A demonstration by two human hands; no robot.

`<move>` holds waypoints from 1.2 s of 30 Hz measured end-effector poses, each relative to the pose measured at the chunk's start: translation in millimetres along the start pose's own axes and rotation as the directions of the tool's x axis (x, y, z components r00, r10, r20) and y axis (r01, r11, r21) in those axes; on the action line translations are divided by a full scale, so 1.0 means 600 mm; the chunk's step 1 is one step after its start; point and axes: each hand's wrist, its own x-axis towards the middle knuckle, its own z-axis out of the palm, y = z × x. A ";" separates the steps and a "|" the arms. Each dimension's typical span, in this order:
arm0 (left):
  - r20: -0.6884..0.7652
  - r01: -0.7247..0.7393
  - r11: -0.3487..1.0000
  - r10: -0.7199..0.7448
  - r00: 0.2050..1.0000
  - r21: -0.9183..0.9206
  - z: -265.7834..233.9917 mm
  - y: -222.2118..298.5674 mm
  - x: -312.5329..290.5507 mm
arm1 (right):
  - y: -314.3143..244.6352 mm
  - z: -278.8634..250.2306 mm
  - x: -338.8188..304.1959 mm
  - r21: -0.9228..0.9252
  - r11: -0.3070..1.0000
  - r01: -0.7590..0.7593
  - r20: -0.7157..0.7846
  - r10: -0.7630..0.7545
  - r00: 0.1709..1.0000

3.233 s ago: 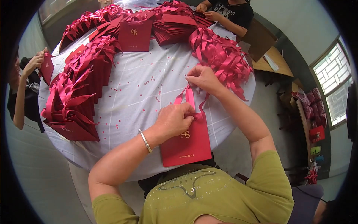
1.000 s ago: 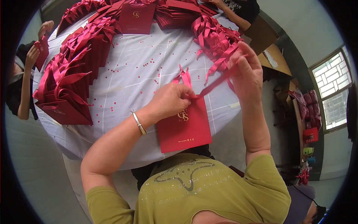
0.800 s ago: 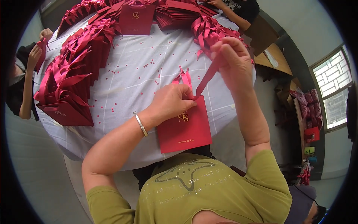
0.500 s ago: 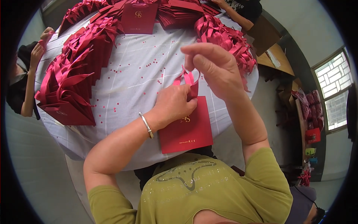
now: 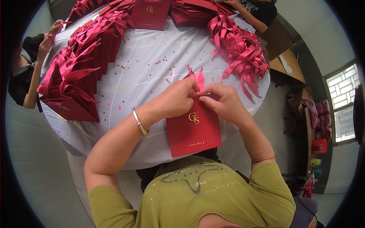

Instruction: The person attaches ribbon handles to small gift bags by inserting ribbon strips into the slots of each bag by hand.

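Observation:
A red paper gift bag (image 5: pixel 194 133) with gold printing lies flat at the table's near edge, in front of me. Pink ribbon (image 5: pixel 200 78) stands up from its top end, its loose ends pointing away from me. My left hand (image 5: pixel 181 98), with a silver bangle at the wrist, is closed on the ribbon at the bag's top left. From the right, my right hand (image 5: pixel 223 102) meets it, thumb and forefinger pinched at the top edge. What lies between those fingertips is too small to make out.
Rows of red bags with pink ribbons (image 5: pixel 70 81) stand at the left; more ribboned bags (image 5: pixel 243 49) are at the right, with stacked bags (image 5: pixel 194 13) behind. Small red dots scatter over the white tablecloth (image 5: pixel 140 91). Co-workers' hands (image 5: pixel 47 41) show at far left and far right.
My right hand has come down from above the ribbon to the bag's top edge, beside my left hand. The left hand stays on the ribbon. The view has shifted slightly.

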 end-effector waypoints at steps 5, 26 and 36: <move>0.082 -0.030 0.986 0.017 0.997 0.163 -0.028 0.014 0.001 | 0.002 0.000 0.000 -0.139 0.975 0.172 -0.006 -0.175 0.985; 0.395 0.283 0.958 -0.246 0.885 -0.037 -0.103 0.006 -0.005 | -0.010 -0.011 0.001 -0.347 0.901 0.259 0.005 -0.275 0.962; 0.411 0.385 0.921 -0.331 0.849 -0.053 -0.081 -0.004 -0.002 | -0.033 -0.002 -0.003 -0.353 0.847 0.397 -0.102 -0.457 0.884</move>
